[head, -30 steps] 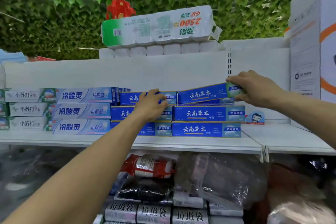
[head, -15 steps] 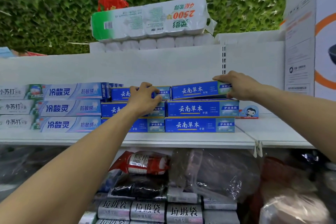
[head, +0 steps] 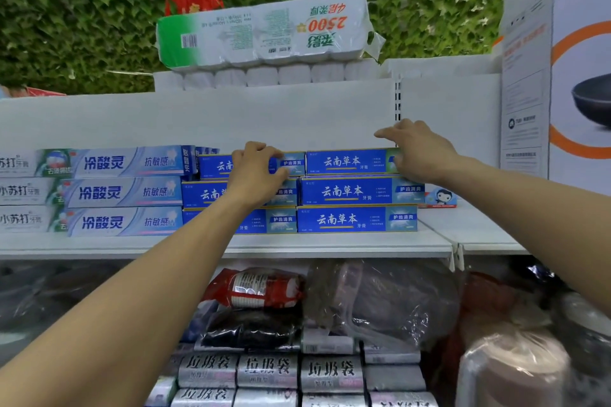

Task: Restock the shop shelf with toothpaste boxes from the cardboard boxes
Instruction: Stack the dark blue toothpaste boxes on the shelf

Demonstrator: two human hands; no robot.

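Note:
Two stacks of blue toothpaste boxes, three high, stand side by side on the white shelf. My left hand lies over the top box of the left stack, its fingers curled over the box's upper edge. The top box of the right stack lies flat and square on its pile. My right hand hovers at that box's right end with the index finger stretched out above it and the thumb against the end. No cardboard supply box is in view.
Pale blue-white toothpaste boxes fill the shelf left of the blue stacks. A small cartoon-printed box sits to their right. A toilet-paper pack lies above, and a tall white carton stands at right. Bagged goods crowd the shelf below.
My right hand set the tilted blue box down flat on the right stack, then loosened its hold and lifted its fingers. My left hand stayed on the left stack.

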